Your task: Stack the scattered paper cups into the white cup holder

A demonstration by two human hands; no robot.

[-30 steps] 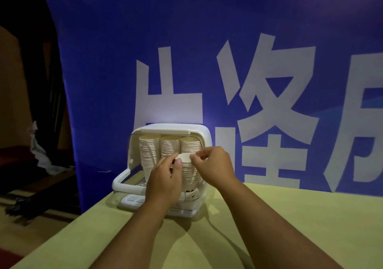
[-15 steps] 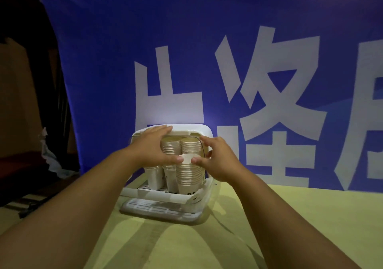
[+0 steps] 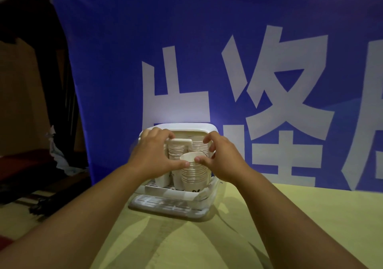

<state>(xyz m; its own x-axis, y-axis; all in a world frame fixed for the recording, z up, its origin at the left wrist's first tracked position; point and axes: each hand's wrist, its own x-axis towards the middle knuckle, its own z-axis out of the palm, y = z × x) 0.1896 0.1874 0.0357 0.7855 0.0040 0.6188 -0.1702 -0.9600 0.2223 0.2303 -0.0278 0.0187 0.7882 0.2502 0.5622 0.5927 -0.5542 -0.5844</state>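
The white cup holder stands on the yellow-green table, against a blue banner. Inside it are several stacks of paper cups; the front stack is the nearest. The holder's lid is partly swung down over the cups. My left hand grips the lid at its white handle bar, with the thumb below, near the front stack's rim. At the lid's right edge, my right hand has its fingers curled on the lid and its thumb at the front stack's rim.
The yellow-green table stretches to the right and towards me. A blue banner with large white characters hangs right behind the holder. Left of the table is a dark floor area with crumpled white paper.
Both hands left the top cup of the front stack and rose to the holder's top. The lid with its white handle bar has come down in front of the cups.
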